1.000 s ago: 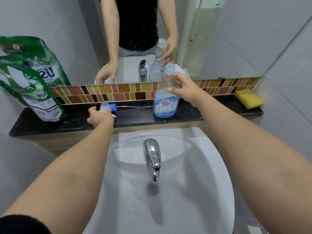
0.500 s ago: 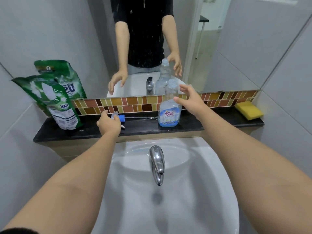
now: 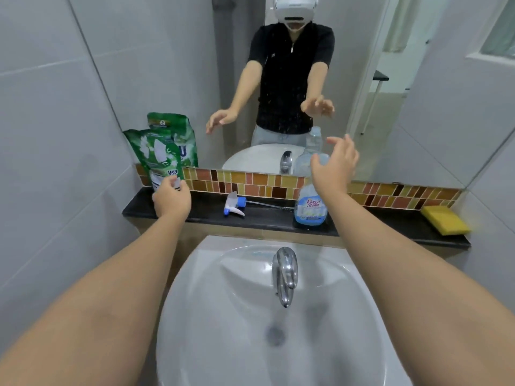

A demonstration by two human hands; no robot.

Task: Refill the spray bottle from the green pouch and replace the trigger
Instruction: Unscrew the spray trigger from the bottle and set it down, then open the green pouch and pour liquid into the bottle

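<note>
The green pouch (image 3: 158,153) stands upright at the left end of the black ledge (image 3: 267,217), leaning on the mirror. My left hand (image 3: 171,199) is at the pouch's lower edge with its fingers apart, and I cannot tell if they touch it. The white and blue trigger (image 3: 234,205) lies on its side on the ledge, its thin tube pointing right. The clear spray bottle (image 3: 310,211), with a blue label and no trigger on top, stands right of it. My right hand (image 3: 335,164) hovers spread in front of the bottle's neck, holding nothing.
A yellow sponge (image 3: 444,220) lies at the right end of the ledge. Below the ledge is the white basin (image 3: 211,316) with a chrome tap (image 3: 284,274). The mirror (image 3: 362,79) rises behind the ledge, with grey tiled walls on both sides.
My left hand let go of the trigger, which now lies on the ledge, and moved left to the pouch. My right hand came off the bottle and rose, fingers spread.
</note>
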